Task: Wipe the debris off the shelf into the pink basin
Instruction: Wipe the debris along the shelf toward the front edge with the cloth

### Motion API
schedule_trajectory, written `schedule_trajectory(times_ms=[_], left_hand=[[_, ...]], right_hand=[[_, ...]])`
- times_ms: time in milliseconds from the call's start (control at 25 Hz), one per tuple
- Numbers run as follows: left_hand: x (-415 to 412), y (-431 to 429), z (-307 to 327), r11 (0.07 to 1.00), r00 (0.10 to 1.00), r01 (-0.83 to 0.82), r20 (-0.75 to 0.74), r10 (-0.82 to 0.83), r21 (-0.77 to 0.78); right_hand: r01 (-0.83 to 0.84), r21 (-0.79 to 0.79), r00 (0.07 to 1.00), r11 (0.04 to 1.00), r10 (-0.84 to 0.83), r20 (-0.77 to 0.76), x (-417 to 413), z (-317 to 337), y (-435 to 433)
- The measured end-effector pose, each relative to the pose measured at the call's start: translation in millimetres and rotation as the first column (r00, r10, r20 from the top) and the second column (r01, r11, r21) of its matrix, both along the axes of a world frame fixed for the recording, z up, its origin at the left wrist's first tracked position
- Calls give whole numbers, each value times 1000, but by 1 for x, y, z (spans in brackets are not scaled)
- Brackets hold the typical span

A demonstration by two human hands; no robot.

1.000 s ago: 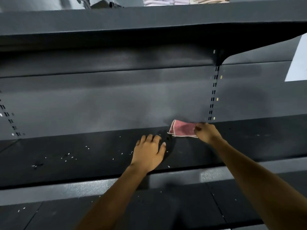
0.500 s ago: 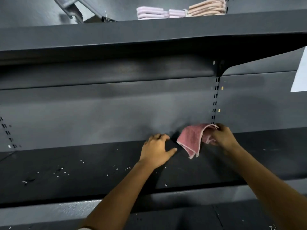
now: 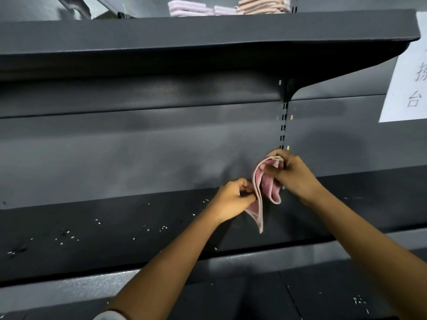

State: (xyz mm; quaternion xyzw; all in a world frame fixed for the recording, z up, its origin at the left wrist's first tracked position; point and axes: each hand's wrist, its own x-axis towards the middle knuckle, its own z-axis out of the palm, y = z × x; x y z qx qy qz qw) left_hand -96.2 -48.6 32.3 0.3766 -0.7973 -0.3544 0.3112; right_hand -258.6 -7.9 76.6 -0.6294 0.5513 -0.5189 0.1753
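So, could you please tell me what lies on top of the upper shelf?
Folded pink cloths and beige cloths lie on the upper shelf, a metal bar to their left; the shelf edge hides anything further back.

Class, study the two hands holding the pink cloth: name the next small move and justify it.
Probably lower the pink cloth onto the dark metal shelf: left hand and right hand pinch it aloft, while small white debris lies scattered leftward.

Paper sign (image 3: 406, 88) half beyond the right edge
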Motion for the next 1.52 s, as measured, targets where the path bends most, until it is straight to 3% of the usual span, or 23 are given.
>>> schedule_trajectory(times_ms=[240,320,440,560,640,720,840,920,960,1040,1120,1200,1280,1360,1400,1520], left_hand=[[-6,22,4,952,985,171,-66,-160,255],[-11,24,2,969,986,164,-4,-166,185],[-14,20,1,1000,999,2,46,-2,2],[-7,18,4,993,991,-63,-113,74,100],[-4,20,5,992,995,-1,-99,14,130],[-2,25,3,993,997,10,-75,-1,117],[12,35,-6,998,1000,-6,-22,7,61],[41,40,-18,994,994,-109,-28,109,0],[62,42,-23,978,978,-204,-60,201,-34],[112,45,-31,906,916,-401,-79,393,-135],[160,47,-41,807,834,-539,-15,552,-243],[202,51,-54,679,722,-636,29,691,-368],[233,57,-65,536,597,-706,18,802,-463],[252,61,-74,433,495,-702,51,868,-565],[256,61,-78,402,469,-686,54,882,-606],[257,64,-86,324,444,-705,-36,895,-631]], right_hand=[[-70,75,990,995,59,129,-12,-5,8],[-56,90,986,994,41,161,-15,-3,8],[-30,72,978,997,15,210,-22,2,11],[-247,200,962,948,216,166,-28,-3,23],[-390,329,920,860,379,101,-26,-10,30],[-401,408,903,820,428,29,-21,-16,32],[-242,399,930,884,329,-165,-27,-18,24],[64,276,954,959,22,-299,-47,-14,13],[225,217,927,950,-140,-348,-59,-12,9],[356,184,878,916,-260,-403,-71,-14,1],[380,235,826,895,-213,-523,-67,-34,-13],[386,403,787,830,-68,-613,-51,-73,-29],[290,526,841,799,50,-539,-28,-101,-39],[94,492,958,865,56,-282,-9,-108,-48],[39,495,972,868,81,-219,-3,-108,-56],[175,512,946,841,1,-325,-1,-105,-85]])
